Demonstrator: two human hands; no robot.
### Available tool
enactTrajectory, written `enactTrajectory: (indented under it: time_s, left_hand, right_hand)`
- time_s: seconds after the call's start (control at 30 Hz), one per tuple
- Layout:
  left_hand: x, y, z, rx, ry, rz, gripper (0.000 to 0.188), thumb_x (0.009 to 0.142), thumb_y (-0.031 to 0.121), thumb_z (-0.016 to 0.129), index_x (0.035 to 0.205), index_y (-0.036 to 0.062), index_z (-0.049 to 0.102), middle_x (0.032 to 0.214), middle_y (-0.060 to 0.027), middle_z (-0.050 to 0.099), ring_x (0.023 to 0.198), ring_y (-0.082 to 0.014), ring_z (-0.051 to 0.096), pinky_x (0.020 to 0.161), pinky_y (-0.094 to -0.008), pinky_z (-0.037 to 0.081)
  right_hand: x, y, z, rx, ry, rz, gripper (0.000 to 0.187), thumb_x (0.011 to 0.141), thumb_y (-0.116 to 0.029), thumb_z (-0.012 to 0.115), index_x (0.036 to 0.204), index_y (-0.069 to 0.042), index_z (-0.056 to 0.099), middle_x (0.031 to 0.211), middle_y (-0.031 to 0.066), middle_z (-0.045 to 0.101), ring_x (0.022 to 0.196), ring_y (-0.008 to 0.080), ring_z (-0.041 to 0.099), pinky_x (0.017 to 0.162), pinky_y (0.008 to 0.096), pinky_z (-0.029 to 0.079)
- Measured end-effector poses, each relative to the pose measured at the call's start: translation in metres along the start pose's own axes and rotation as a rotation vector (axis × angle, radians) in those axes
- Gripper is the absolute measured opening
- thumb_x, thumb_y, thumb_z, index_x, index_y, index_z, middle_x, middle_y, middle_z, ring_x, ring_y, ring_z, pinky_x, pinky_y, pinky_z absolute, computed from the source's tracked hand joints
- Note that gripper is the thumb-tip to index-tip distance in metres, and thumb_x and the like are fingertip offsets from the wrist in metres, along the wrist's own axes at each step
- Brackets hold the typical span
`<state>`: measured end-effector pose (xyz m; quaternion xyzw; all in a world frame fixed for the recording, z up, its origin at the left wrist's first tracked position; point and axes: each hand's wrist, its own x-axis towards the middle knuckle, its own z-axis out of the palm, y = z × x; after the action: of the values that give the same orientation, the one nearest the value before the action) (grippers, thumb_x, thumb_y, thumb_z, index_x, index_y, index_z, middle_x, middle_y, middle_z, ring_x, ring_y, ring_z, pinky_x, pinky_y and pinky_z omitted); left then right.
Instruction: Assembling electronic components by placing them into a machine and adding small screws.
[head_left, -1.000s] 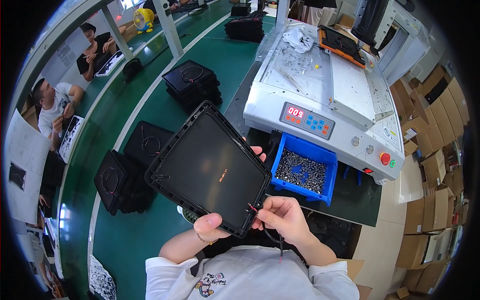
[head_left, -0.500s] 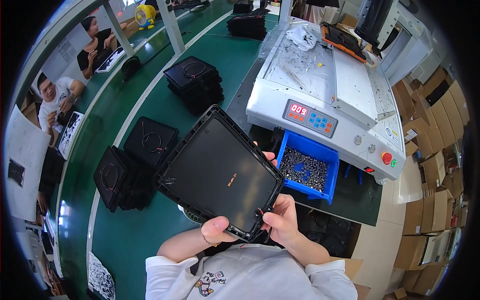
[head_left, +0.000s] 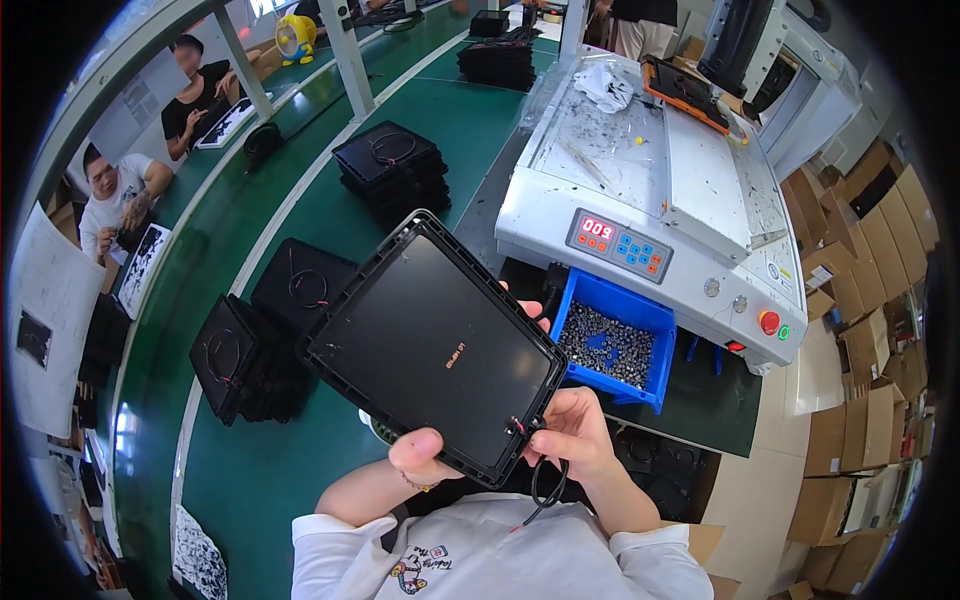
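A black rectangular plastic housing [head_left: 430, 350] with a raised, notched rim is tilted in front of my chest, its flat inner face up. Small orange print marks its middle. My left hand [head_left: 418, 457] grips the lower left edge, thumb on top; fingertips show past the far right edge, apparently from the same hand reaching beneath. At the lower right corner my right hand [head_left: 575, 437] pinches the rim, thumb beside a small red and black wire exit [head_left: 516, 427]. A black cable [head_left: 547, 490] hangs in a loop below that hand, its red tip near my shirt.
Stacks of black housings with coiled wires [head_left: 390, 165], [head_left: 235, 360] stand on the green bench [head_left: 300, 460]. At right is a white machine [head_left: 530, 205] with a keypad, and a blue bin [head_left: 655, 385] of small metal parts. Cardboard boxes [head_left: 850, 430] line the right; people sit far left.
The housing has shifted slightly left and turned a little in my hands. The cable loop now hangs visibly below my right hand. Both hands keep their hold.
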<state>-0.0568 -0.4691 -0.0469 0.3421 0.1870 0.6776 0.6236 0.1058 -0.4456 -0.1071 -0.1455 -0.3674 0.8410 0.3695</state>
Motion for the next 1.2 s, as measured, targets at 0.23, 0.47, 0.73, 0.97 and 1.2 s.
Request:
enactTrajectory:
  time_s: [0.23,0.47,0.73,0.97,1.2]
  left_hand:
    - [-0.007,-0.008,0.003,0.081,-0.007,-0.073,0.124,0.056,0.059,0.075,0.151,0.0047,0.016,0.146,-0.0215,0.032,0.138,-0.0334,0.034,0.114,-0.0459,0.030]
    - [-0.009,-0.014,0.006,0.011,-0.044,0.030,0.114,0.064,0.056,0.068,0.151,0.0039,0.015,0.149,-0.0221,0.029,0.139,-0.0327,0.032,0.116,-0.0448,0.026]
    - [-0.045,0.076,-0.007,-0.079,0.262,0.472,0.089,0.087,0.070,0.036,0.145,0.0031,0.032,0.138,-0.0180,0.046,0.129,-0.0397,0.044,0.105,-0.0527,0.038]
    - [-0.227,0.120,-0.073,0.258,1.113,0.562,0.052,0.101,0.047,0.038,0.130,0.0063,0.052,0.123,-0.0081,0.061,0.109,-0.0208,0.060,0.094,-0.0337,0.048]
    - [-0.383,0.106,-0.081,0.054,1.099,0.506,0.077,0.094,0.059,0.038,0.137,-0.0056,0.042,0.133,-0.0210,0.053,0.121,-0.0328,0.055,0.103,-0.0462,0.042]
  right_hand:
    - [-0.001,0.015,-0.002,0.119,0.091,-0.019,0.013,0.073,0.001,0.072,0.083,0.002,0.065,0.081,0.0115,0.069,0.061,0.0151,0.067,0.054,0.0235,0.056]
    - [0.000,0.004,-0.007,0.053,0.025,0.024,0.020,0.074,-0.004,0.073,0.091,0.004,0.067,0.082,0.0115,0.070,0.061,0.0146,0.068,0.055,0.0212,0.056]
    - [0.000,-0.048,-0.008,-0.314,0.047,-0.327,0.047,0.087,-0.032,0.071,0.110,0.007,0.058,0.098,0.0161,0.067,0.079,0.0182,0.065,0.068,0.0276,0.053]
    - [-0.016,-0.071,-0.059,-0.355,0.300,-0.545,0.020,0.099,-0.018,0.050,0.107,0.000,0.055,0.089,0.0042,0.051,0.075,0.0079,0.046,0.063,0.0177,0.038]
    - [-0.004,-0.067,-0.077,-0.705,0.440,-0.417,0.011,0.098,-0.010,0.054,0.103,-0.002,0.060,0.082,0.0009,0.058,0.069,0.0033,0.047,0.061,0.0152,0.036]
